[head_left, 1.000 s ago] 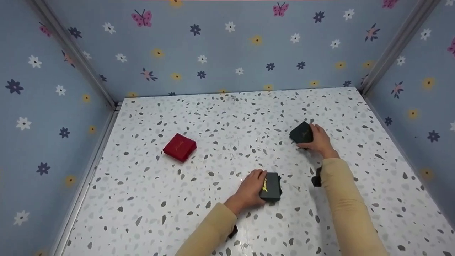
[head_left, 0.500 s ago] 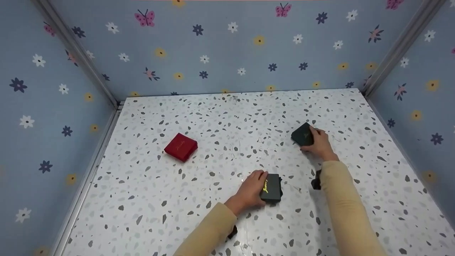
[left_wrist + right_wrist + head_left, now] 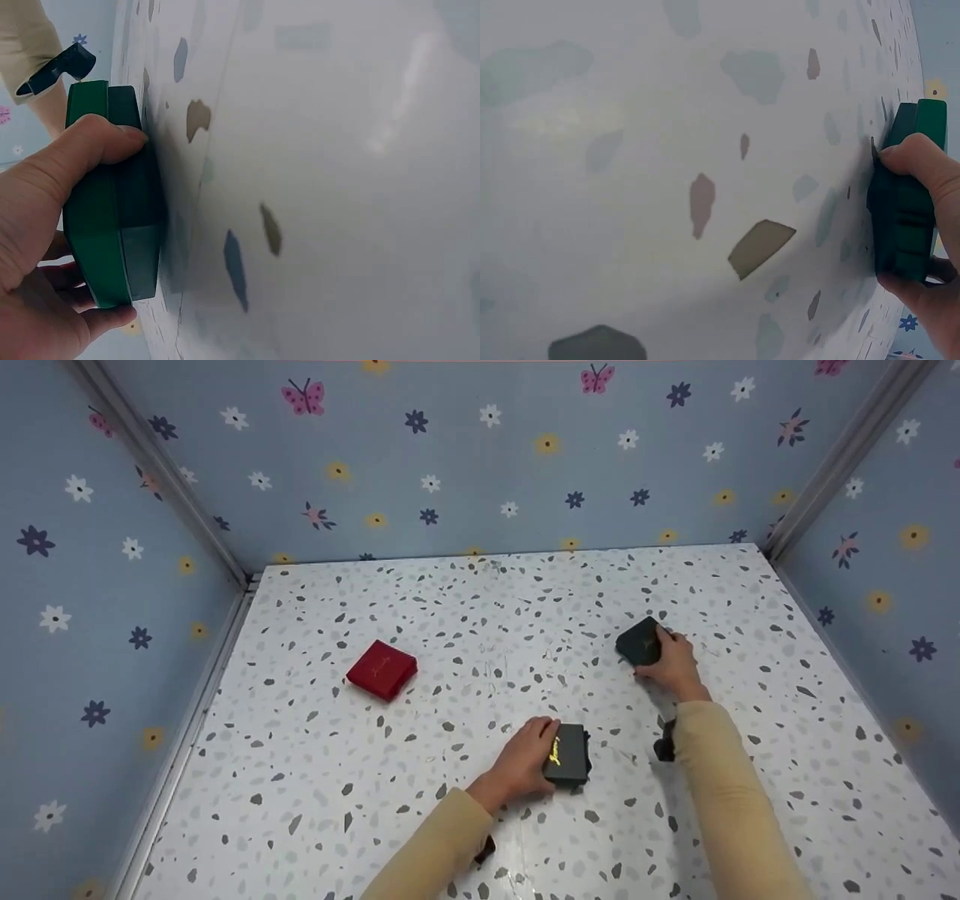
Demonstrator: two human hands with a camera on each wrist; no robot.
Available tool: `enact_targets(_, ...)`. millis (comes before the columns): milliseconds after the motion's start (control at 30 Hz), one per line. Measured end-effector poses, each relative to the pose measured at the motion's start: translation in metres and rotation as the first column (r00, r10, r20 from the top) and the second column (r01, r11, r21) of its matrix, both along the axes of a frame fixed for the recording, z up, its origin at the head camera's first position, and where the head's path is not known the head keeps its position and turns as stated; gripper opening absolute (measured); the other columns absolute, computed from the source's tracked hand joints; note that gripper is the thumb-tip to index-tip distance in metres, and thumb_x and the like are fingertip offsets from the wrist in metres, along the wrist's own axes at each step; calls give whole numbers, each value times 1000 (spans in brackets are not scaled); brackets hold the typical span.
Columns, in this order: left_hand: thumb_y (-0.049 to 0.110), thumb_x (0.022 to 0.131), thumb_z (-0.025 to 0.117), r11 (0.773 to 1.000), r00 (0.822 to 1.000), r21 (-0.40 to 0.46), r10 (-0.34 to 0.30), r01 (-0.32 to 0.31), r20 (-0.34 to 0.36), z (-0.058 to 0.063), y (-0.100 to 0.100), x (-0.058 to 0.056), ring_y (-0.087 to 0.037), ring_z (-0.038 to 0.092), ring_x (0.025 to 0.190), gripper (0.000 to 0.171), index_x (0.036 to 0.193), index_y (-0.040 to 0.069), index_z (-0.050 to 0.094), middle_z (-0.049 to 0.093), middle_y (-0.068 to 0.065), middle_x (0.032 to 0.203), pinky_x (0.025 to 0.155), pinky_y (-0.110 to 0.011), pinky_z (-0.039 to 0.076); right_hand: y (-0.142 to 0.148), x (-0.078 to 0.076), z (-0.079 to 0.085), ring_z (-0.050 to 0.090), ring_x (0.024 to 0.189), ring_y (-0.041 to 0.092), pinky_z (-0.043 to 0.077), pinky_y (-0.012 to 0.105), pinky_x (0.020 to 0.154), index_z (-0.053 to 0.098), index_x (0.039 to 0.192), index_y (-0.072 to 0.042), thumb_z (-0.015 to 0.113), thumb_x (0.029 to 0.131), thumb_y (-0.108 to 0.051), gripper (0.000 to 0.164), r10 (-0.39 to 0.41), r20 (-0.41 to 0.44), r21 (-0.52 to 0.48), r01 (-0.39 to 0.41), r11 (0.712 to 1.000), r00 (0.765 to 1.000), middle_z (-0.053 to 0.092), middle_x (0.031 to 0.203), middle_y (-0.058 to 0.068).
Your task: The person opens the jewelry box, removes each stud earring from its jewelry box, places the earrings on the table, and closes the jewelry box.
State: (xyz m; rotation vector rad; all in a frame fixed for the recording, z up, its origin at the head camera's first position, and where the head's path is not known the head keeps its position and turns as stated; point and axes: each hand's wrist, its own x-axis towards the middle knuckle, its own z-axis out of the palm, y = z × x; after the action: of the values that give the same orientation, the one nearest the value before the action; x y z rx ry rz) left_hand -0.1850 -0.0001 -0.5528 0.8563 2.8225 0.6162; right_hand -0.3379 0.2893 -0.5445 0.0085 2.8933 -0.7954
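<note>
The left hand (image 3: 523,761) grips a gold-scripted dark-green rectangular box (image 3: 569,757), its wording unclear; the right hand (image 3: 675,667) clasps a faintly lettered blackish-green box (image 3: 638,643). Left of both hands lies a square red box (image 3: 381,669).

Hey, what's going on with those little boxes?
Someone's left grip holds the nearer dark green box. Their right grip holds the farther dark green box. Both are on or just above the speckled table. The red box lies off to the left, and neither grip touches it.
</note>
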Motion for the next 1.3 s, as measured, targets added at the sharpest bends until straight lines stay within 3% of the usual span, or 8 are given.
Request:
enact_targets(400, 27, 55, 81, 1000, 999, 15, -2, 3, -40, 4, -14, 2, -25, 33, 120, 100, 134, -4, 29, 34, -16, 130, 98, -32, 31, 6, 11, 9, 24, 119, 46, 26, 55, 95, 16, 140, -1, 73, 69, -24, 94, 57, -89, -7, -57, 998, 994, 21, 132, 35)
enact_targets(733, 22, 56, 79, 997, 999, 75, 37, -36, -13, 6, -31, 2, -26, 31, 121, 99, 135, -5, 27, 32, -18, 132, 98, -34, 31, 6, 29, 14, 23, 120, 45, 26, 55, 95, 18, 140, -3, 73, 69, -24, 92, 143, -106, 2, -144, 990, 984, 20, 134, 33)
enact_targets(1033, 23, 55, 80, 995, 997, 83, 65, -61, -41, 5, -50, 0, -28, 32, 120, 99, 134, -7, 28, 34, -19, 130, 98, -35, 31, -4, 52, 19, 27, 118, 42, 28, 54, 93, 23, 139, -3, 75, 66, -22, 92, 256, -160, 17, -257, 966, 953, 25, 133, 29)
enact_targets(1300, 23, 54, 80, 989, 995, 115, 99, -94, -35, 1, -67, -2, -29, 32, 119, 99, 133, -7, 28, 33, -19, 129, 96, -38, 33, -14, 76, 22, 23, 121, 40, 30, 54, 91, 23, 140, -7, 78, 65, -21, 94, 336, -167, 26, -336, 941, 927, 23, 135, 26)
